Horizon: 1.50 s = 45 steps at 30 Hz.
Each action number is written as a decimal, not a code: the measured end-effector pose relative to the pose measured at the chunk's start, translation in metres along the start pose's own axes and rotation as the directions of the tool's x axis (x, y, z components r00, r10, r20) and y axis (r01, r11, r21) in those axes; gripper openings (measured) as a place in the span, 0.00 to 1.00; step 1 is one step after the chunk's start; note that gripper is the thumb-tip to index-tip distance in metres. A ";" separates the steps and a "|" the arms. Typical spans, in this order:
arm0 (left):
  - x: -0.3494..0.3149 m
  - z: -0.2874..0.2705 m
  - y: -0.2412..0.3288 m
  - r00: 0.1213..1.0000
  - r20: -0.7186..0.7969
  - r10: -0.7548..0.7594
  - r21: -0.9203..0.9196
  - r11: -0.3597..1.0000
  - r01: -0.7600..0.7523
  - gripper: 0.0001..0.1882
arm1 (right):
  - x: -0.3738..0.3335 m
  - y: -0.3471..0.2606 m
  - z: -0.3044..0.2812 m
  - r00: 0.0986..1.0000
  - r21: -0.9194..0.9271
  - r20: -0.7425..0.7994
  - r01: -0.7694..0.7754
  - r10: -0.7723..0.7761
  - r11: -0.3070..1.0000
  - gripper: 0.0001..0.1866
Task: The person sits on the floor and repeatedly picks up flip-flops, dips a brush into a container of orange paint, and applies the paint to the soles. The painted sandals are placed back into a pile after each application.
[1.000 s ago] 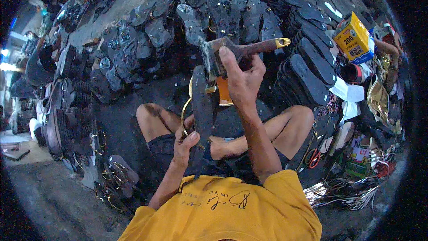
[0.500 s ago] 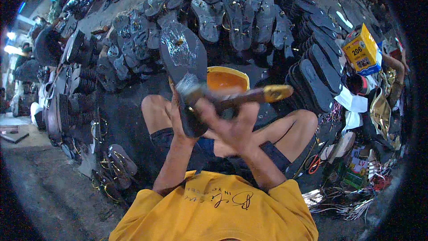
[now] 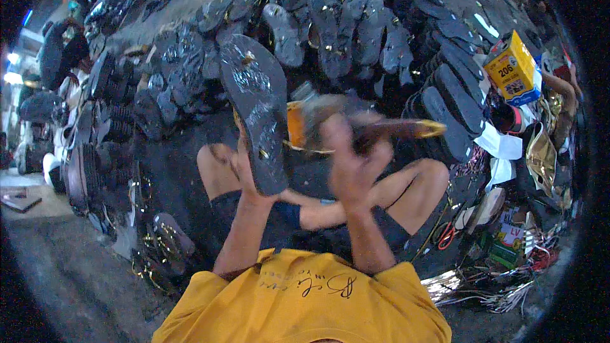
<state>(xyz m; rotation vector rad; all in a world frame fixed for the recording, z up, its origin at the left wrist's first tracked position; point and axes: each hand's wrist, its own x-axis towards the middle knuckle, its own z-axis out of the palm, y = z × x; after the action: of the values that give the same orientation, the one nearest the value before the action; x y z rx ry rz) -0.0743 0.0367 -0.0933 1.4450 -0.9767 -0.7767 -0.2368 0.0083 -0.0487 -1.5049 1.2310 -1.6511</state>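
Note:
My left hand grips a dark sandal sole by its lower edge and holds it up with the broad end away from me. A wet, shiny coat covers the sole's face from the broad end down to the narrower one. In my right hand, smeared by motion, is a brush with a dark, yellow-tipped handle. Its blurred head is just right of the sole, apart from it and over a yellow-orange bowl. Brush and right hand hide most of the bowl.
Sandals with shiny coated faces lie in an arc beyond the bowl. Stacked dark soles stand at the right, near a yellow and blue box and a tin. More footwear is piled at the left.
The brush has left the sole's lower part and moved right, over the bowl. More of the sole's lower face now shows wet. The sole has shifted slightly left.

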 end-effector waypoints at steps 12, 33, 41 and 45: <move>0.262 0.134 0.169 0.923 0.383 -0.040 -0.832 0.419 0.364 0.27 | 0.052 0.129 -0.119 0.816 -0.026 -0.363 -0.492 0.451 0.870 0.19; -0.047 -0.154 -0.005 0.962 -0.244 -0.122 0.539 0.808 0.239 0.10 | 0.030 0.132 -0.129 0.873 -0.602 -0.314 -0.487 0.374 0.633 0.28; -0.193 -0.341 -0.169 0.746 -0.664 -0.052 0.748 -0.027 0.663 0.25 | 0.043 0.038 -0.023 0.972 -0.708 0.088 -0.091 0.216 0.700 0.20; -0.153 -0.347 -0.152 0.676 -0.723 -0.142 0.691 -0.132 0.711 0.17 | 0.024 0.098 -0.026 0.925 -0.667 0.329 0.084 0.191 0.741 0.11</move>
<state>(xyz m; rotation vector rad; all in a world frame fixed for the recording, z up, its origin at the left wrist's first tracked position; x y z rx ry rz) 0.1892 0.3234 -0.2163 3.2618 -0.4934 0.0214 -0.2823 -0.0455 -0.1248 -2.0594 1.7182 -0.8042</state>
